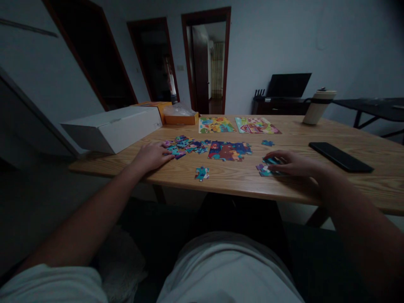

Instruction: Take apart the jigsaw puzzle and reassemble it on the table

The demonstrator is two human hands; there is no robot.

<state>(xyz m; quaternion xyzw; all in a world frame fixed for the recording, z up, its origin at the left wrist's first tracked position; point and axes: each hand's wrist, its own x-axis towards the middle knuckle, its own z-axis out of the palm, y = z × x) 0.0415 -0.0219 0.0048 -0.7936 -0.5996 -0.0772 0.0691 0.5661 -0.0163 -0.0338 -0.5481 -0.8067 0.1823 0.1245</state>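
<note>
My left hand (pixel 154 156) rests on the table at the left edge of a heap of loose jigsaw pieces (pixel 189 145), its fingers stretched out and apart. Over on the right, my right hand (pixel 288 163) lies on a small group of jigsaw pieces (pixel 265 170), fingers extended and partly covering them. Between the hands is a partly joined puzzle section (pixel 229 151) in dark blue and brown. One single puzzle piece (pixel 202 173) lies near the front edge, and another loose piece (pixel 268 143) sits beyond my right hand.
Two bright picture sheets (pixel 217 125) lie at the far side of the wooden table (pixel 233 181). A white box (pixel 116 126) and an orange box (pixel 179 119) holding clear plastic stand at the left. To the right are a black phone (pixel 340 156) and a cream tumbler (pixel 319 108).
</note>
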